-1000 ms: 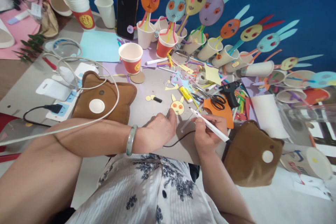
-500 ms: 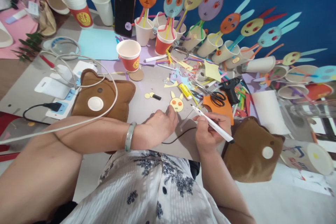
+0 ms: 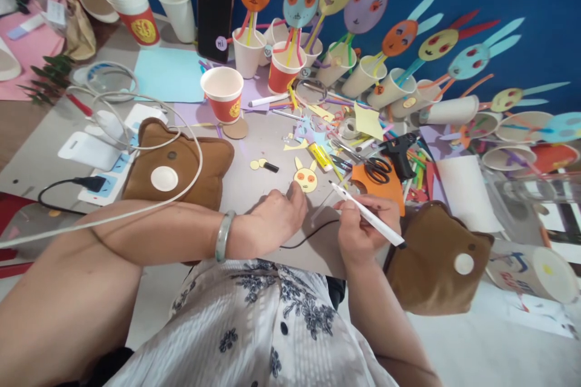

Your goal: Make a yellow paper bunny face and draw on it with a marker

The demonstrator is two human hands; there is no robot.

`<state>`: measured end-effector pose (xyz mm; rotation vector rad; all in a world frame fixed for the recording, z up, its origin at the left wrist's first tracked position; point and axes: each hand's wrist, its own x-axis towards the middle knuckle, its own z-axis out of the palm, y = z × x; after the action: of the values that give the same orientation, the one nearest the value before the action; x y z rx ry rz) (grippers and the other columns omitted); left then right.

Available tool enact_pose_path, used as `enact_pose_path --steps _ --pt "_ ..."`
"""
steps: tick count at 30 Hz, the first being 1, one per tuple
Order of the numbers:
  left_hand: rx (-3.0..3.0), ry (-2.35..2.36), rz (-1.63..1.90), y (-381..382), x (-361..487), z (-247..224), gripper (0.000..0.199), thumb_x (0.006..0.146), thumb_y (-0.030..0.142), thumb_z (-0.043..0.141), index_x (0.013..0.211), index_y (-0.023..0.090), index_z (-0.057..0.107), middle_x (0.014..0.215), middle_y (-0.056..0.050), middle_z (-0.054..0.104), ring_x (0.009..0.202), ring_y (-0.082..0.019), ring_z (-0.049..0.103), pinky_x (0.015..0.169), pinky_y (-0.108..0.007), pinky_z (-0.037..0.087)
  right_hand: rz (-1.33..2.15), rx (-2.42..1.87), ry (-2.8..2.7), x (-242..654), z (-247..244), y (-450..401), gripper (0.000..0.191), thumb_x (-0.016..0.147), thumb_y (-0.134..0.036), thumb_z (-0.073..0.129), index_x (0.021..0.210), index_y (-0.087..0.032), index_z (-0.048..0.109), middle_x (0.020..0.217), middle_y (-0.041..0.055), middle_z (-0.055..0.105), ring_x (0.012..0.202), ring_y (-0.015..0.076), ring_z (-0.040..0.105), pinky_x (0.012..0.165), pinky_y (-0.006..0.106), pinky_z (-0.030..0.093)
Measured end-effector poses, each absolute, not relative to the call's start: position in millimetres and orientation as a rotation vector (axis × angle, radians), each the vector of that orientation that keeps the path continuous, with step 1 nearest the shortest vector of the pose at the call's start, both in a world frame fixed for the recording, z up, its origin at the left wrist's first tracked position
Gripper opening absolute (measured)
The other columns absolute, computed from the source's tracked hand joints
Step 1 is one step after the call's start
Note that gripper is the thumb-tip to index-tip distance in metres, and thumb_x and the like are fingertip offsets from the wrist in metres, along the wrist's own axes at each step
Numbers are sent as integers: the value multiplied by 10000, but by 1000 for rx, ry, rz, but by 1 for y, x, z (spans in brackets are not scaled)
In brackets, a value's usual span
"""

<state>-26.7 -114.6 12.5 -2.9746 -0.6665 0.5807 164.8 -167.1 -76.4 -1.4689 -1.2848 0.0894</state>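
Note:
A small yellow paper rabbit face [image 3: 305, 178] with orange eyes, a drawn mouth and two upright ears lies flat on the table. My left hand [image 3: 276, 217] is closed, its fingertips pressed on the lower left edge of the face. In my right hand [image 3: 365, 227] is a white marker pen [image 3: 370, 216], held in a writing grip. Its uncapped dark tip points up and left, a little to the right of the rabbit face and apart from it. A black pen cap [image 3: 271, 167] lies to the left, beside small yellow paper discs [image 3: 255, 165].
Scissors [image 3: 377, 170], a glue gun [image 3: 399, 154], a yellow glue stick [image 3: 320, 156] and paper scraps lie to the right. Paper cups [image 3: 247, 60] with rabbit figures line the blue wall. A red cup [image 3: 222, 103] stands behind. Brown cushions [image 3: 200, 169] and a white cable [image 3: 197, 139] flank the left.
The camera view has shifted very slightly. Both hands, the pen and the rabbit face stay in nearly the same places.

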Motion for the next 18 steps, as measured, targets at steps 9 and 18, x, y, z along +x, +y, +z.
enact_pose_path --steps 9,18 --pt "-2970 -655 531 -115 -29 11 590 939 -51 330 1498 16 506 1547 -283 515 1429 -300 539 767 -298 611 76 -1477 -1284 165 -75 -167 207 892 -375 733 970 -215 625 832 29 708 623 194 700 593 356 590" --pt "-2959 -736 471 -119 -24 -5 565 948 -25 373 1494 14 514 1534 -303 513 1365 -336 596 773 -330 620 40 -1485 -1298 166 -75 -165 155 905 -351 714 957 -220 650 776 11 679 644 209 703 600 360 586"
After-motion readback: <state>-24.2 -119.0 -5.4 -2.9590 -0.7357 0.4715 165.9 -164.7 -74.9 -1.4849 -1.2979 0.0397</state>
